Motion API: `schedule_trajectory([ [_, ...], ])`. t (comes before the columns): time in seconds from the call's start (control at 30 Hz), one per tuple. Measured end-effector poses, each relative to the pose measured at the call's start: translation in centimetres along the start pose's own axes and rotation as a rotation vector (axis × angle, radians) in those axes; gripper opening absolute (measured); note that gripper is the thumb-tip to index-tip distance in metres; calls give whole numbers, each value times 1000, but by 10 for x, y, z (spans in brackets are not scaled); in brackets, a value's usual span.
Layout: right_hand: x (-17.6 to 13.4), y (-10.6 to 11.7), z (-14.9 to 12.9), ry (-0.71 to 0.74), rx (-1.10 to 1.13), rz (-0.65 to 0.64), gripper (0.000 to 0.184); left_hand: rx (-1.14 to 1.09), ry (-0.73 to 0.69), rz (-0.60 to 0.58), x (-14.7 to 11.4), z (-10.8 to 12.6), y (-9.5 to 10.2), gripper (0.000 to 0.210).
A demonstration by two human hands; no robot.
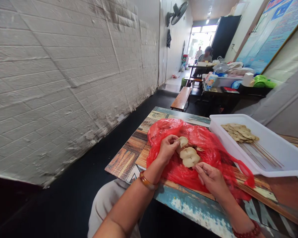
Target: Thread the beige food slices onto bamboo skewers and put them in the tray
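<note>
My left hand (pixel 169 147) pinches a thin, pale round slice (pixel 183 141) at its edge. Below that slice hang more pale slices (pixel 189 157), overlapping in a row as if threaded on a skewer. At the row's lower end, my right hand (pixel 210 175) is closed in a pinch; the stick itself is mostly hidden by the slices and fingers. Both hands are over a crumpled red plastic bag (pixel 166 127), which lies spread on the table, with a few slice pieces inside it. The exact kind of food is unclear.
To the right, a white plastic tray (pixel 270 138) holds skewered slices (pixel 239 132) with their sticks pointing toward me. Thin sticks (pixel 257 191) lie beside the bag on the patterned table (pixel 124 162). A bench (pixel 181 98) and a cluttered table stand beyond; a person sits farther back.
</note>
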State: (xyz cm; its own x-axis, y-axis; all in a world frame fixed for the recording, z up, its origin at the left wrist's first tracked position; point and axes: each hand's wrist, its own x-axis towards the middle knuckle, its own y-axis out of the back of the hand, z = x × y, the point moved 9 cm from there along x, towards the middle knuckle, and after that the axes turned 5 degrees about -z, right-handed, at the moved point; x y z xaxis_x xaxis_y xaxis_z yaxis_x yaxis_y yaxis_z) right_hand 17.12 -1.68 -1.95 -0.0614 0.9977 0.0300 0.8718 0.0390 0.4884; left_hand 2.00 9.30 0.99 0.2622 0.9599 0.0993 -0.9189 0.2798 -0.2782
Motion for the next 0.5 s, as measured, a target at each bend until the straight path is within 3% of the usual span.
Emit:
schedule_trajectory([
  [0.3, 0, 0, 2, -26, 67, -1, 36, -10, 6, -54, 1, 0, -4, 20],
  [0.5, 1, 0, 2, -20, 89, -2, 35, -160, 148, -126, 0, -17, -8, 34],
])
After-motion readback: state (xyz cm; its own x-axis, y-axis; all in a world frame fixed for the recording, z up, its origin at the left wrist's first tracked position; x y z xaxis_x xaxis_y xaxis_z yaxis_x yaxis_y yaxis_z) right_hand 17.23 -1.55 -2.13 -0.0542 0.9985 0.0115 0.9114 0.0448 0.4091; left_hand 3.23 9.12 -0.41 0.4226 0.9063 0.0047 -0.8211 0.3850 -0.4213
